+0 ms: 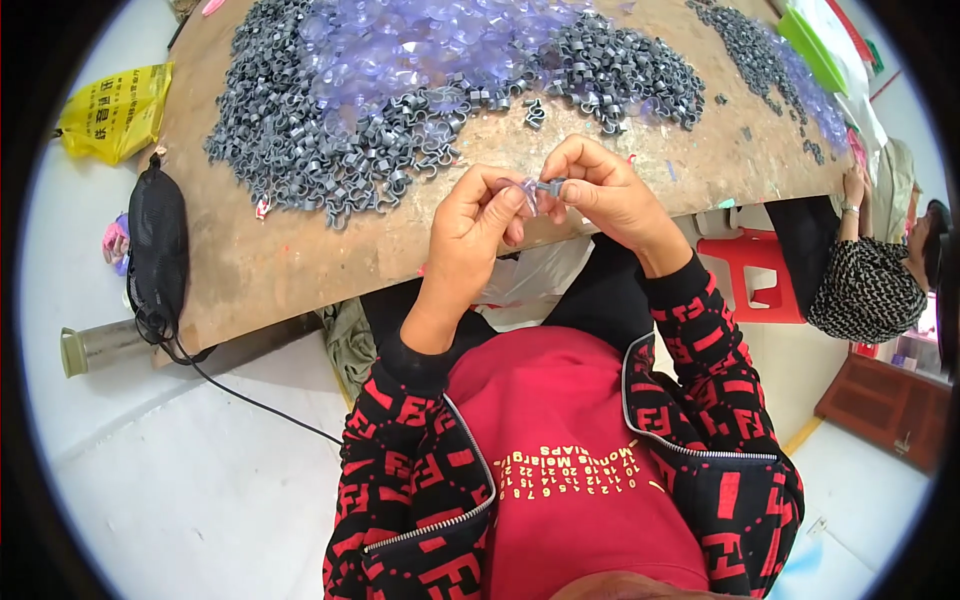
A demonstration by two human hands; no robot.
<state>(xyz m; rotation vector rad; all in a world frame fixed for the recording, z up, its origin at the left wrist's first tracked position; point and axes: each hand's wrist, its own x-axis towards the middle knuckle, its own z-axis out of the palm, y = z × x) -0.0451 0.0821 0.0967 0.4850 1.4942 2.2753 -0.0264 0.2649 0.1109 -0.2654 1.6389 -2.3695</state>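
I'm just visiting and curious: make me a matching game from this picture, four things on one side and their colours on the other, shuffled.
Things:
1. plastic bag on the floor
2. stool beside the table
3. pile of small clips on the table
4. mesh pouch at the table's edge

Colours:
A. black
B. grey
C. yellow
D. red

Pairs: 1-C, 2-D, 3-B, 4-A

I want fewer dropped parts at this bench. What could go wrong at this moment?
1. The small grey clip is pinched only at the fingertips of the left hand and right hand, beyond the board's edge; if it slips, it likely falls to the lap or floor.
2. The grey clip pile and clear plastic pieces lie mixed, so a reach may nudge loose parts around.
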